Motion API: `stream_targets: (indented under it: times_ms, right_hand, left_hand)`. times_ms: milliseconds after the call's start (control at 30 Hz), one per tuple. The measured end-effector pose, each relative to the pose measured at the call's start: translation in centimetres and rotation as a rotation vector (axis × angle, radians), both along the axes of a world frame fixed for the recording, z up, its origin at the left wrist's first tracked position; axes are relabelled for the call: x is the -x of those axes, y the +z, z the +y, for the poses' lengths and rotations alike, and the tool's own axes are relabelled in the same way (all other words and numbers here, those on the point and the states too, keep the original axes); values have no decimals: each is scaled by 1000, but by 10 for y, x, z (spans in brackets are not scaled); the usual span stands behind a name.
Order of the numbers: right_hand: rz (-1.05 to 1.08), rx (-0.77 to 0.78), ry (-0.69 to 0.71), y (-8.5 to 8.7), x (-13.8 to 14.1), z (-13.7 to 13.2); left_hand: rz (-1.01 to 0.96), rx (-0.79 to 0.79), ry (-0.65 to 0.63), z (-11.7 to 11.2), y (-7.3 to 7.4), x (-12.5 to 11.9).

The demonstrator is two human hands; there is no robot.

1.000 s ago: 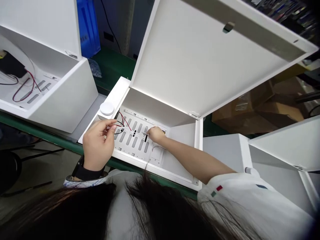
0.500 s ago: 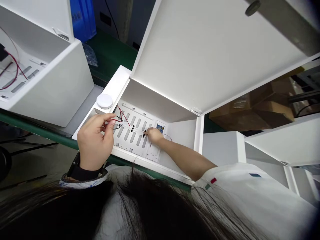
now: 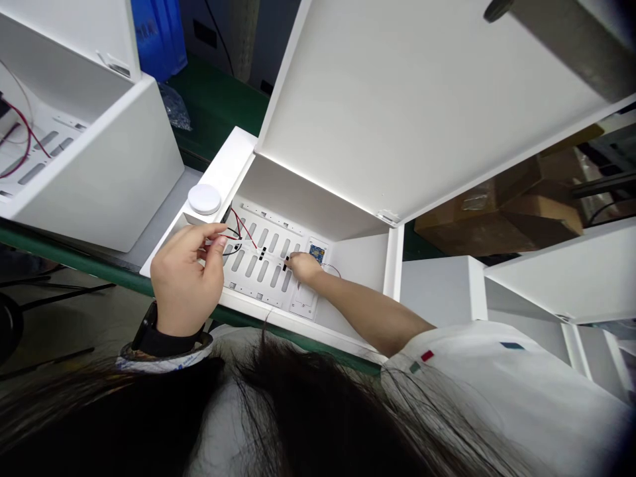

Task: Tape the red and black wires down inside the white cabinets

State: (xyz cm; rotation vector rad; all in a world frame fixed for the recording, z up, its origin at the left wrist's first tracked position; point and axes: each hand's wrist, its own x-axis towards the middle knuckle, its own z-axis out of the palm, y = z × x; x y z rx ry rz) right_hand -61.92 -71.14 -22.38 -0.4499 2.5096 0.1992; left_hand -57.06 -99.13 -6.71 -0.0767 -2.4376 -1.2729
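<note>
My left hand [image 3: 189, 278], a dark watch band on its wrist, is pinched closed at the left end of an open white box [image 3: 308, 331]. Thumb and index finger close on thin red and black wires [image 3: 237, 225], beside a pale strip; the exact hold is hidden. Deeper in the box, my right hand [image 3: 304, 267] bends its fingers down onto the slotted white base panel [image 3: 271, 240], at a small black clip [image 3: 286, 263]. Whatever its fingertips grip is too small to make out. A blue circuit board [image 3: 317, 252] sits just beyond it.
The box's large lid [image 3: 348, 99] stands raised behind. A round white cap [image 3: 204, 198] sits on its left ledge. Another open white box [image 3: 109, 165] stands left on the green bench [image 3: 218, 99]. More white boxes [image 3: 440, 288] and cardboard cartons [image 3: 517, 205] are at right.
The view has shifted slightly. Both hands keep nearly the same places and poses, the left still pinching and the right still at the panel.
</note>
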Motion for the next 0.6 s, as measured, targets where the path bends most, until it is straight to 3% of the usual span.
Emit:
stream_targets:
  times_ms: [200, 267, 433, 600]
  right_hand:
    - [-25, 53, 80, 0, 7, -2]
    - [-43, 43, 42, 1, 9, -2]
    - [-117, -83, -213, 13, 13, 1]
    - [-126, -175, -151, 21, 10, 3]
  left_hand:
    - [-2, 25, -1, 1, 0, -1]
    - [-2, 23, -9, 1, 1, -1]
    - [5, 33, -18, 0, 0, -1]
    - [7, 48, -13, -1, -3, -1]
